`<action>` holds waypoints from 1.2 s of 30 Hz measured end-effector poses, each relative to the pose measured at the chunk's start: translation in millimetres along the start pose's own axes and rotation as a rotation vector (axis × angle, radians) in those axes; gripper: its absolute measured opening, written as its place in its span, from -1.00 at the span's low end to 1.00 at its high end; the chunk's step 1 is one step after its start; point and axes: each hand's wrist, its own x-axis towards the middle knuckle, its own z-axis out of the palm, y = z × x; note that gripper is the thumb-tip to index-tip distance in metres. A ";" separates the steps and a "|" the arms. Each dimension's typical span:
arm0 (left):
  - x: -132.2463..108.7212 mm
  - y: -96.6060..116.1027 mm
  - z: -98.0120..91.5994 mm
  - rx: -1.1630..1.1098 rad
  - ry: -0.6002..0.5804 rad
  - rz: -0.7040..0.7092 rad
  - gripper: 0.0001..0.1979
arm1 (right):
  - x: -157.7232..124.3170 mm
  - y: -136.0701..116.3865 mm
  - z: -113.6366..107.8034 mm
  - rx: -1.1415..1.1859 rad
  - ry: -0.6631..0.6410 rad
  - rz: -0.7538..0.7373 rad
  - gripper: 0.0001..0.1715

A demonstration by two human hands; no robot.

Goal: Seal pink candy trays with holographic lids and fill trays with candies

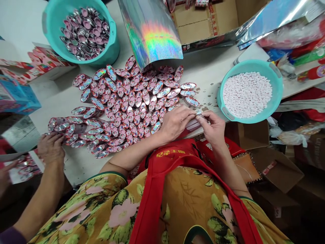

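Observation:
My left hand [175, 122] and my right hand [213, 128] meet at the table's front edge, fingers pinched close together. Between them is a small foil-topped container [192, 124], pinkish on its side, with a shiny silvery bit at the fingertips. My fingers hide much of it. Beside my left hand stand many small oval containers [132, 98] with red printed rims, packed upright. Some tops show pink caps, others bare shiny foil. To the right of my right hand, a turquoise basin [225, 110] holds a heap of small white pellets.
Another turquoise tub [115, 44] at the back left holds loose pink-and-silver caps [86, 25]. A holographic sheet [154, 34] curls over the containers. A cardboard box [195, 27] stands behind. A co-worker's hand [52, 149] touches containers at the left. Printed cartons [15, 89] stand far left.

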 end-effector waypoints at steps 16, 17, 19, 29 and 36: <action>-1.1 -6.7 18.1 0.162 0.141 0.093 -0.85 | -3.4 -6.4 0.3 -0.101 0.030 -0.061 -0.84; -0.4 -6.4 18.5 0.160 0.149 0.091 -0.86 | -2.7 -6.5 -0.1 -0.101 0.026 -0.059 -0.84; 1.1 -6.6 19.1 0.152 0.149 0.108 -0.86 | -0.8 -5.8 -1.1 -0.091 0.013 -0.051 -0.84; -1.0 -48.7 29.6 0.285 0.139 0.325 -0.77 | 23.3 8.4 -18.5 0.136 -0.290 0.186 -0.74; 1.3 -57.2 21.4 -0.151 0.316 0.306 -0.88 | 68.0 12.1 -14.1 0.086 -0.331 0.229 -0.73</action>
